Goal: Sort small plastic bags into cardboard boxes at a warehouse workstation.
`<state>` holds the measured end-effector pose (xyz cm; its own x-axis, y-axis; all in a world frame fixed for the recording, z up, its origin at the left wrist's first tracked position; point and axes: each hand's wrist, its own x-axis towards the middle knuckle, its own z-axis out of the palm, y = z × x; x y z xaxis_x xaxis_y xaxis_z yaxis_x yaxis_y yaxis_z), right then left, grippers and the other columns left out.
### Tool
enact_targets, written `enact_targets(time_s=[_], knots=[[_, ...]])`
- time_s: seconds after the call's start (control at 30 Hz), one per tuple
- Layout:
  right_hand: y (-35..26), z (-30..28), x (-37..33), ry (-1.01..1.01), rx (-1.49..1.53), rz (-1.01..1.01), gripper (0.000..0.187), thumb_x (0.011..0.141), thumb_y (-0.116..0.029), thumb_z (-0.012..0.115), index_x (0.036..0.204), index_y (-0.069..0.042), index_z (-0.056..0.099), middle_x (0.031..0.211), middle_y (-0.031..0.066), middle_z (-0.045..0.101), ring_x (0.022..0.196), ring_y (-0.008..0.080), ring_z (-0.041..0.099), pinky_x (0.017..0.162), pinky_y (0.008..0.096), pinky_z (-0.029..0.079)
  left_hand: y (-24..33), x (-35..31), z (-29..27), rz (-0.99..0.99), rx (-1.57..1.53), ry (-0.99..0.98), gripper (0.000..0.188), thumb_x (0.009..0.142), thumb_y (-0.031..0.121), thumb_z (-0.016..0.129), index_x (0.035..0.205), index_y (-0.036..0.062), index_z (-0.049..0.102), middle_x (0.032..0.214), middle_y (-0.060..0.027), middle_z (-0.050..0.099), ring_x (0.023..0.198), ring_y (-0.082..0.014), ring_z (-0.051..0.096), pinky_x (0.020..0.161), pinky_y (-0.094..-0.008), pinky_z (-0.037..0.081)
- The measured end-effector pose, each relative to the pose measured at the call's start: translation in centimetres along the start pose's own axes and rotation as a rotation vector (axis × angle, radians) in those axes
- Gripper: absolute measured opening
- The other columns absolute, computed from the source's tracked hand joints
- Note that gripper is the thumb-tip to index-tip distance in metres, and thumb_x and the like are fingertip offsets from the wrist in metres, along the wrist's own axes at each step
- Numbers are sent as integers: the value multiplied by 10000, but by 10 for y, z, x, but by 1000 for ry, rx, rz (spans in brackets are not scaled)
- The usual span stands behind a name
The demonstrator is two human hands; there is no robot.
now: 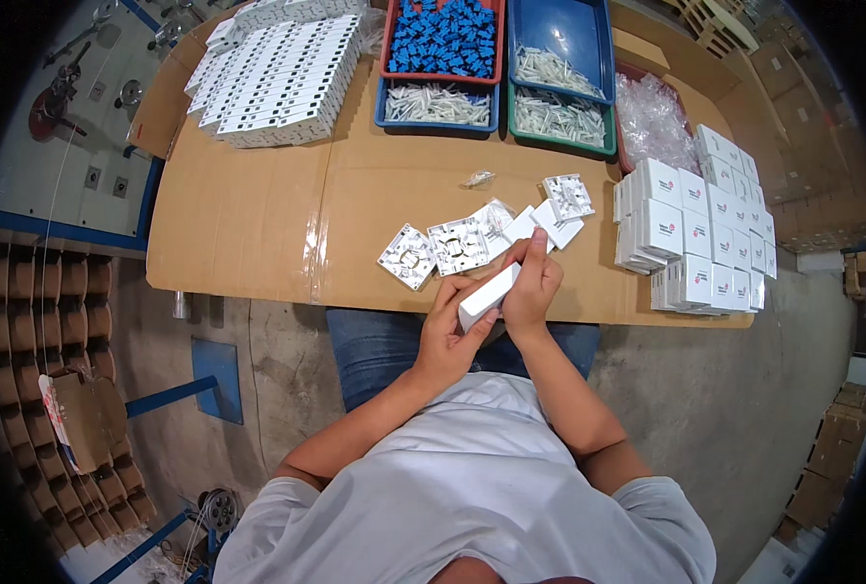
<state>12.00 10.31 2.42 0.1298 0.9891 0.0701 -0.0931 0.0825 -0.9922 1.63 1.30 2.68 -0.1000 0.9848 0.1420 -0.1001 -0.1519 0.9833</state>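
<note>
Close to my body, at the table's near edge, I hold a white plastic box point(489, 297) tilted between both hands. My left hand point(446, 331) wraps its left and lower side, fingers closed round it. My right hand point(532, 292) grips the other side, its thumb raised along the far end. Just beyond lie open white plastic housings: one housing point(409, 257) at the left, another housing point(459, 244) beside it, and a third housing point(569, 197) at the right, resting on flat white covers point(557, 226). A small clear bag of parts point(494, 216) lies among them.
The cardboard-covered table point(248, 214) carries stacked white boxes point(277, 83) at far left and more boxes point(691, 234) at right. At the back stand a red tray of blue parts point(442, 39), a blue tray point(438, 105), a green tray point(561, 122) and clear bags point(655, 122).
</note>
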Motion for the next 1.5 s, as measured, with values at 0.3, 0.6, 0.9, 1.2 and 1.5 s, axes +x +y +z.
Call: enact_targets(time_s=[0.3, 0.6, 0.9, 1.2, 1.5], knots=[[21, -20, 18, 62, -281, -28, 624, 1094, -376, 436, 634, 21, 581, 505, 54, 516, 513, 136, 494, 516, 354, 381, -12, 14, 8, -259, -193, 64, 425, 962, 50, 692, 1357, -34, 560, 1181, -106, 680, 1041, -138, 644, 881, -272, 518], [-3, -28, 22, -186, -281, 82, 243, 987, -220, 679, 1069, 10, 678, 947, 75, 712, 875, 125, 644, 788, 280, 517, -17, 23, 8, -418, -458, 372, 332, 1006, 108, 648, 1308, 14, 549, 1211, -65, 676, 1065, -120, 640, 896, -274, 523], [-7, -61, -7, -434, 204, 391, 471, 886, 3, 754, 1315, 37, 563, 1178, 84, 680, 1085, 146, 644, 955, 301, 536, -15, 43, -30, -373, -368, 103, 453, 925, 32, 709, 1341, 15, 533, 1223, -71, 652, 1133, -141, 606, 1005, -303, 465], [-17, -71, -16, -546, -75, 241, 256, 909, -49, 747, 1137, 36, 668, 1034, 84, 729, 962, 121, 668, 870, 295, 543, -6, 41, -24, -354, -218, -96, 323, 872, 46, 795, 1163, 9, 659, 1062, -66, 722, 964, -118, 674, 847, -270, 551], [23, -108, -30, -537, -72, 198, 308, 920, -95, 750, 1190, 2, 637, 1037, 68, 713, 904, 131, 674, 749, 262, 556, -26, 38, 1, -442, -107, -151, 403, 928, 164, 762, 1274, 27, 609, 1144, -90, 699, 962, -127, 653, 843, -277, 531]])
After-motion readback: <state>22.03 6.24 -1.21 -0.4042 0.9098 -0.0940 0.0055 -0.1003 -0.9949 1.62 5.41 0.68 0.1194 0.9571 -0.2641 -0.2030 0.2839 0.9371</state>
